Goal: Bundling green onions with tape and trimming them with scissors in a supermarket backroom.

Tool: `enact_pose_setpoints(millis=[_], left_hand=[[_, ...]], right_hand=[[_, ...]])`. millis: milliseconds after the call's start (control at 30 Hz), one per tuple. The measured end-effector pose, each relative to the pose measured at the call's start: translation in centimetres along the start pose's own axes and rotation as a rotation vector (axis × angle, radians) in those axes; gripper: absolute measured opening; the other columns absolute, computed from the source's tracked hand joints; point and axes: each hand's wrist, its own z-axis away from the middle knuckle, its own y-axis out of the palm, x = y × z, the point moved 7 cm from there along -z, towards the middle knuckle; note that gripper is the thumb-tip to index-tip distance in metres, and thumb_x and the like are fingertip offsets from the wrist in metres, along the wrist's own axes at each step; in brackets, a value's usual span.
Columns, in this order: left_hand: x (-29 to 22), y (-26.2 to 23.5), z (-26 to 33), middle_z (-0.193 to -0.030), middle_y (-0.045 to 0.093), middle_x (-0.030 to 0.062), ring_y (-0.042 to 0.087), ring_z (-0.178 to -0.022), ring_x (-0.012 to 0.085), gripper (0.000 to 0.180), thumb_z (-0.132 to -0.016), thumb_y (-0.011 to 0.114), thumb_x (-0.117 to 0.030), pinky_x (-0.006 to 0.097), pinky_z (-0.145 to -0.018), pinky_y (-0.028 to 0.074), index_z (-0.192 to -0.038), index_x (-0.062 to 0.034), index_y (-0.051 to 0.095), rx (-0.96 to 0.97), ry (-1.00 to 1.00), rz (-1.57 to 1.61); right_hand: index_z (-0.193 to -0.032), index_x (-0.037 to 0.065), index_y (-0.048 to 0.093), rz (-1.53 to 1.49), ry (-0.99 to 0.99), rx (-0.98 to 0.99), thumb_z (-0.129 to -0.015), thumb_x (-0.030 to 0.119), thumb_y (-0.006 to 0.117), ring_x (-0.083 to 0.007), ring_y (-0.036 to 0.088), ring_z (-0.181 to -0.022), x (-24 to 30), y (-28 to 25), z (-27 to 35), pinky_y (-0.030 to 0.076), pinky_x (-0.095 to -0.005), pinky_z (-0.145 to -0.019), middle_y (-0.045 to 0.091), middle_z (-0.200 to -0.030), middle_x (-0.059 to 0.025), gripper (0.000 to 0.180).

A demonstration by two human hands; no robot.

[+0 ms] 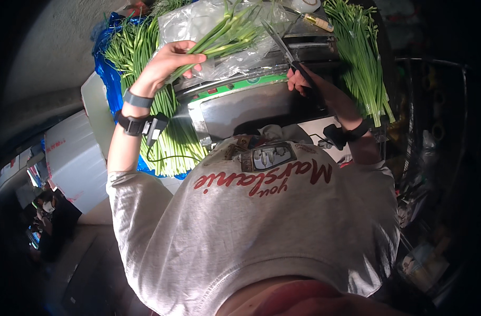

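A small bunch of long green stalks, like garlic scapes or flowering chives, is pinched between the thumb and fingers of my left hand. Its tips point up and to the right, above a clear plastic sheet. To the right, my right hand grips scissors by dark handles. The blades reach up and left toward the stalk tips, slightly parted and apart from the bunch. Part of the right hand lies in shadow. Beneath both hands is a dark, glossy surface with a green strip.
A large heap of similar stalks lies at left on blue plastic. At right lies another long bundle. A yellow-handled tool sits near the far edge. A white carton stands left; a metal rack stands right.
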Motion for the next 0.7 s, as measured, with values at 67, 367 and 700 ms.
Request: enact_pose_setpoints(millis=[67, 367, 700], left_hand=[[-1.7, -1.8, 2.0, -0.083, 0.066, 0.0085, 0.061, -0.065, 0.0095, 0.021, -0.078, 0.069, -0.010, 0.017, -0.050, 0.047, -0.094, -0.0010, 0.060, -0.023, 0.034, -0.022], [-9.0, -7.7, 10.5, -0.073, 0.060, -0.0016, 0.045, -0.048, 0.0025, 0.031, -0.074, 0.069, -0.004, 0.015, -0.044, 0.033, -0.103, -0.0036, 0.059, -0.409, 0.279, -0.225], [1.7, 0.7, -1.0, -0.088, 0.062, 0.0108, 0.063, -0.080, 0.0155, 0.030, -0.075, 0.058, 0.010, 0.025, -0.069, 0.053, -0.102, 0.0000, 0.047, -0.085, 0.153, 0.057]], right_hand=[[-0.098, 0.009, 0.047, 0.107, 0.011, -0.012, -0.093, 0.040, 0.041, -0.0076, 0.039, -0.061, 1.6, 0.6, 0.2, 0.036, -0.0217, -0.058, 0.052, -0.080, -0.0037, 0.032], [-0.111, 0.004, 0.043, 0.170, 0.024, 0.173, -0.091, 0.042, 0.046, -0.0057, 0.040, -0.063, 1.7, 2.4, -2.2, 0.035, -0.0191, -0.059, 0.052, -0.086, -0.0059, 0.043], [-0.104, 0.011, 0.046, 0.156, 0.221, 0.114, -0.086, 0.054, 0.049, -0.0045, 0.041, -0.063, -3.3, -0.7, -2.6, 0.036, -0.0176, -0.059, 0.051, -0.083, -0.0017, 0.047]])
